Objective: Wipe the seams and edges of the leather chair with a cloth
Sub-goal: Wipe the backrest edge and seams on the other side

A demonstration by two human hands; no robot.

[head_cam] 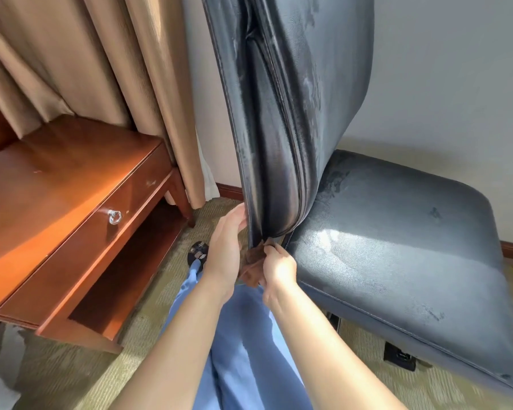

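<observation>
Fingers (pixel 271 248) of the right hand (pixel 279 266) are pinched round a brown cloth (pixel 253 266), which is pressed into the foot of the chair (pixel 397 232) back's side seam. The back's lower edge is touched by the straight fingers of the left hand (pixel 224 250), apparently to steady it. Beside the chair, a wooden desk (pixel 65 184) is seen.

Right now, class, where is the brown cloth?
Low in the head view's centre, the brown cloth sits between both hands, pinched by the right hand at the backrest's bottom edge.
</observation>
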